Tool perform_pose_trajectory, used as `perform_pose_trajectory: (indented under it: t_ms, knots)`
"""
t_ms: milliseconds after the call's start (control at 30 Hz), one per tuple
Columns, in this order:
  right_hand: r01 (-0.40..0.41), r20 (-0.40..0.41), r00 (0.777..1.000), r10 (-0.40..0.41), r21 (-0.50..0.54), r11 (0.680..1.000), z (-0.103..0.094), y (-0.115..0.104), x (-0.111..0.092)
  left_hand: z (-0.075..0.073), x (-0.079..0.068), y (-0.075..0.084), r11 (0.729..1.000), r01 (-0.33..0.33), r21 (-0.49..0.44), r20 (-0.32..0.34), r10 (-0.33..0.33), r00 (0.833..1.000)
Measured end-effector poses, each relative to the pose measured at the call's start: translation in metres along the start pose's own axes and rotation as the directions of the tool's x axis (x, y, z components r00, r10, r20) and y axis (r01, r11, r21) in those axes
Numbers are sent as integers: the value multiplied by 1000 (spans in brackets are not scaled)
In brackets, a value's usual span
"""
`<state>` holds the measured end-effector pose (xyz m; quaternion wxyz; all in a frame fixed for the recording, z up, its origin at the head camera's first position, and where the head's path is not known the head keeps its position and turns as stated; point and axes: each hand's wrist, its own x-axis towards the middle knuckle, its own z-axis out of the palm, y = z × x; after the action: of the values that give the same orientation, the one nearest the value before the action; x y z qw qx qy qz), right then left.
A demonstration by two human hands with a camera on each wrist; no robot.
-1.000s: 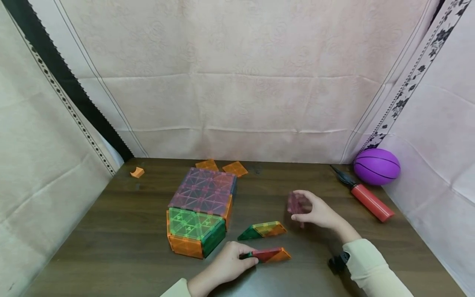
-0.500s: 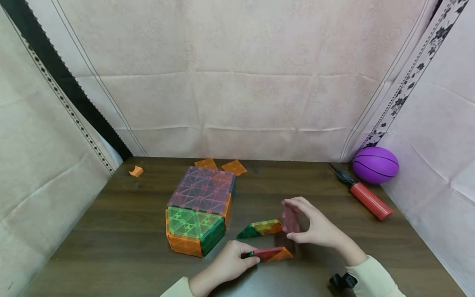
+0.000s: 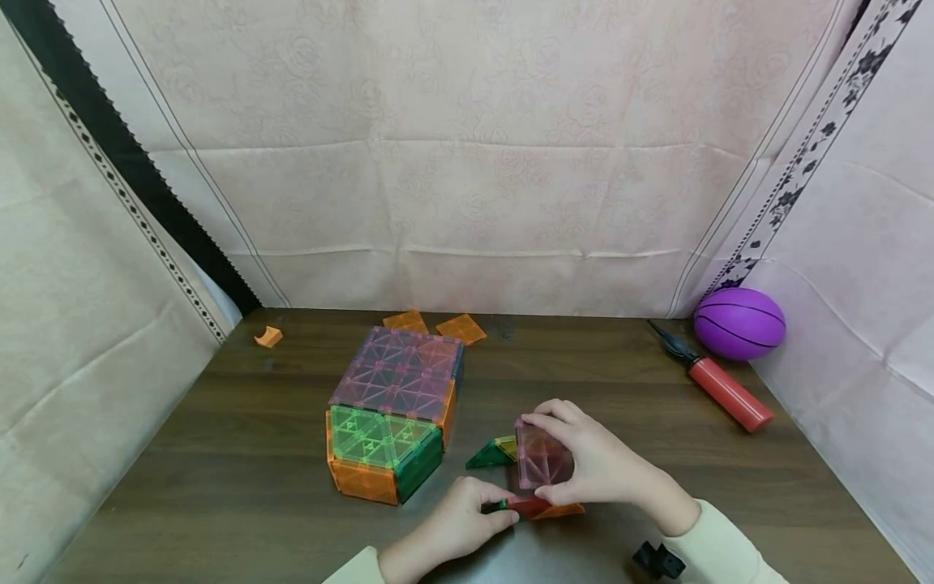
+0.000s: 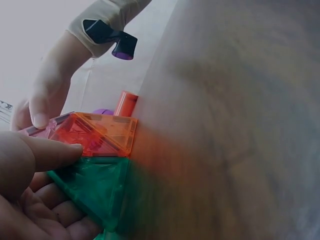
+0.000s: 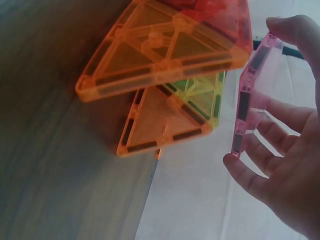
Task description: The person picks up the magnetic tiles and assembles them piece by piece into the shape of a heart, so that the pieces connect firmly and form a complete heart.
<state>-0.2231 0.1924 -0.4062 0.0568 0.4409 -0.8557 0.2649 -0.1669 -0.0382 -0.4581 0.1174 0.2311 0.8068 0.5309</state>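
Observation:
My left hand (image 3: 467, 519) pinches a standing strip of see-through magnetic tiles, made of green (image 4: 97, 187), red (image 4: 75, 132) and orange (image 4: 120, 130) triangles. Its thumb lies on the red part in the left wrist view. My right hand (image 3: 606, 462) holds a pink square magnetic tile (image 3: 541, 458) by opposite edges, between thumb and fingers, right at the top of that strip. Behind it stands a second strip (image 3: 490, 456) in green, yellow and orange, partly hidden by the pink tile. The right wrist view shows the pink tile (image 5: 250, 95) beside both strips.
Left of my hands sits a box-like tile build with a purple top (image 3: 397, 373) and green front part (image 3: 383, 438). Orange tiles (image 3: 461, 328) lie behind it; a small orange piece (image 3: 268, 337) is far left. A red pump (image 3: 730, 395) and purple ball (image 3: 739, 324) are at right.
My right hand has brought the pink tile leftward and toward me, from the right of the strips to over the near one. My left hand keeps its grip, shifting slightly right.

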Motion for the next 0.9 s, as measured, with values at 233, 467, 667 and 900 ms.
perform_pose_trajectory:
  t_ms: [233,467,667,900]
  knots:
    - [25,45,999,-22,-70,997,2,-7,6,-1,0,0,1000,-30,7,0,30,1000]
    - [4,106,994,8,-111,994,2,-13,11,2,1,1,1000,-19,3,6,19,1000]
    - [20,130,992,-6,-103,994,4,-10,14,3,1,1,1000,-18,-6,3,18,1000]
    - [-31,219,975,26,21,999,3,-7,18,3,0,3,1000,-23,-2,-7,23,1000]
